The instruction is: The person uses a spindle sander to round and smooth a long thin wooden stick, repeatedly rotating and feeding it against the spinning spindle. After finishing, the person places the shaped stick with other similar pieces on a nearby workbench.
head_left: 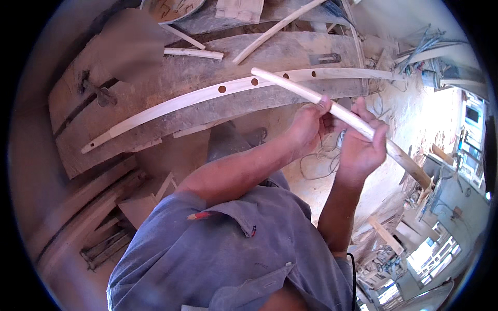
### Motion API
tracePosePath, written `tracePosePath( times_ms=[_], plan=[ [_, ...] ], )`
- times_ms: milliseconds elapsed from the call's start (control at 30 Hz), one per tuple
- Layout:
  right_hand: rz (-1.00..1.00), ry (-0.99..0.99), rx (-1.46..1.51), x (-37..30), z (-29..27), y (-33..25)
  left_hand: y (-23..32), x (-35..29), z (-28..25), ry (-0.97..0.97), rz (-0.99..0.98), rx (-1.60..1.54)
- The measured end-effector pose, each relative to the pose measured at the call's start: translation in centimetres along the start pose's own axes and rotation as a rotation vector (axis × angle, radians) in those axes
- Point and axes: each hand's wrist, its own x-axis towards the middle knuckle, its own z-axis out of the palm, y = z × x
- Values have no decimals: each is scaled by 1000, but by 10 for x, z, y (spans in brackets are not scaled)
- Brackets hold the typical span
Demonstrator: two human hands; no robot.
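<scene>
A pale round wooden rod [303,92] slants across in front of me, from above the bench down to the right. My left hand [311,123] is closed on its middle, the thumb lying along it. My right hand [365,142] grips it further down, the fingers curled around it and some raised. Behind the rod's upper end, a long curved wooden strip [179,102] with several round holes lies on the worn workbench [207,39]. The rod's tip overlaps the strip in view; I cannot tell whether they touch.
Other wooden sticks [275,32] lie on the bench's far side near a round bowl [171,10]. A clamp-like metal piece [101,93] sits at the bench's left. Curved boards [88,202] are stacked at lower left. A cord [319,166] trails over the floor.
</scene>
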Motion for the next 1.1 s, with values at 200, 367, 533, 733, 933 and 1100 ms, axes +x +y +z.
tracePosePath(
  times_ms=[200,367,533,733,933,1100],
  plan=[
    [-19,-41,-24,16,8,-8,1,10,-103,84,288,843],
    [24,-33,-21,5,15,-16,64,-53,-159,536,716,1658],
    [-1,-52,-71,7,16,-9,123,-63,-218,723,888,1993],
    [-54,-381,-227,31,44,-17,166,-60,-254,624,694,2367],
    [-45,-697,-371,53,101,-15,183,-52,-247,570,600,2320],
    [65,-850,-296,82,136,-6,179,-49,-251,621,610,2299]
  ],
)
